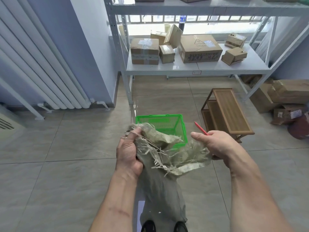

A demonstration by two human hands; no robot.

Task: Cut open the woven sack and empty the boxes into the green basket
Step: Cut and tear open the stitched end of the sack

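Two hands are seen gripping one woven sack (160,173), held upright over the tiled floor (50,173) near the bottom centre of the view. The sack's bottom end hangs down to the person's shoes (148,226); its top is cut and frayed, with loose strands hanging from the opening. The left hand (128,154) is closed around the left side of the sack mouth, fabric bunched in the fist. The right hand (214,144) is clamped on the right edge of the mouth, and a red cutter (200,128) is also held in it, tip pointing up and away. The green basket (161,126) is set on the floor just beyond the sack, partly hidden by the sack top; what is seen of its inside is bare. A wooden stool (229,111) stands to the basket's right. Several cardboard boxes (199,48) are placed on the shelf (184,68) at the far wall.
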